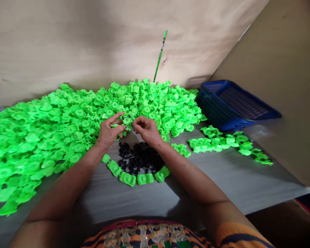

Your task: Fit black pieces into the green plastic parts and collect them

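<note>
My left hand (110, 130) pinches a small green plastic part (126, 120) between thumb and fingers, above the table. My right hand (146, 130) meets it from the right, fingers curled and touching the same part. Directly below both hands lies a heap of small black pieces (139, 159). A curved row of green parts (134, 176) borders that heap on the near side. A big pile of the same green parts (67, 124) spreads behind and to the left of my hands.
A blue plastic basket (232, 103) stands at the right rear against a plywood wall. A smaller line of green parts (227, 142) lies before it. A green stick (160, 55) leans on the back plywood panel. The grey table top (222, 186) ends at right.
</note>
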A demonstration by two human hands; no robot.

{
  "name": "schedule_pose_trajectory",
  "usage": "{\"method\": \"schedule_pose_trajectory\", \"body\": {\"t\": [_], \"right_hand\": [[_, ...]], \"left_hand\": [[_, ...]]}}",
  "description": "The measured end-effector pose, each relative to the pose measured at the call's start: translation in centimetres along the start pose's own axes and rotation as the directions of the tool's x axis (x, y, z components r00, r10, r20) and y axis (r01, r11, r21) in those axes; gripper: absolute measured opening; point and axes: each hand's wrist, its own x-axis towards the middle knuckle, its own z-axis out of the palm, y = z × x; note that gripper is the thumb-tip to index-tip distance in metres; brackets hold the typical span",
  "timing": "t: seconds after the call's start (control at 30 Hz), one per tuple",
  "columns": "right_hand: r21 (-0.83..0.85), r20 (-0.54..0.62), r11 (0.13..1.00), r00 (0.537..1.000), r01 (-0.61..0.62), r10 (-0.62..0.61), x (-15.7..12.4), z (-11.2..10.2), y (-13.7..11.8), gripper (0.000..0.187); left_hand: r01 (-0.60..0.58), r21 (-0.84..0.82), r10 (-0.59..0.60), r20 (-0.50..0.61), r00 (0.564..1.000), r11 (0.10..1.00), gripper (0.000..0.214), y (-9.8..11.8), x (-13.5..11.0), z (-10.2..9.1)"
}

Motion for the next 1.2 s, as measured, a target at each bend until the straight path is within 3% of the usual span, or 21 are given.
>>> {"method": "schedule_pose_trajectory", "body": {"t": [0.13,0.27,0.5,0.73,0.9,1.2], "right_hand": [[0.162,0.051,0.984,0.996,-0.076,0.069,0.0,0.0,0.0,0.038],[0.247,0.035,0.967,0.998,-0.067,0.061,0.0,0.2,-0.1,0.042],[0.230,-0.019,0.973,1.000,-0.020,0.025,-0.4,0.8,-0.5,0.039],[0.107,-0.104,0.994,0.994,0.025,-0.014,-0.9,1.5,-0.3,0.032],[0.118,-0.111,0.992,0.993,0.052,-0.038,-0.9,1.7,-0.1,0.031],[0.057,-0.062,0.994,0.993,-0.095,0.098,-0.2,0.7,0.0,0.050]], "left_hand": [[-0.044,0.040,0.045,-0.012,0.999,0.998,0.058,0.1,-0.1,0.0],[-0.082,0.095,0.085,-0.027,0.996,0.992,0.057,0.5,-0.4,-0.1],[-0.112,0.117,0.119,-0.054,0.991,0.987,0.054,0.8,-0.6,-0.1],[-0.066,0.065,0.071,-0.076,0.995,0.996,0.055,1.2,-0.9,0.4],[-0.016,0.016,0.017,-0.044,0.999,1.000,0.059,1.1,-0.7,0.4],[0.143,-0.148,-0.146,-0.011,0.989,0.979,0.056,0.6,0.3,-0.1]]}}
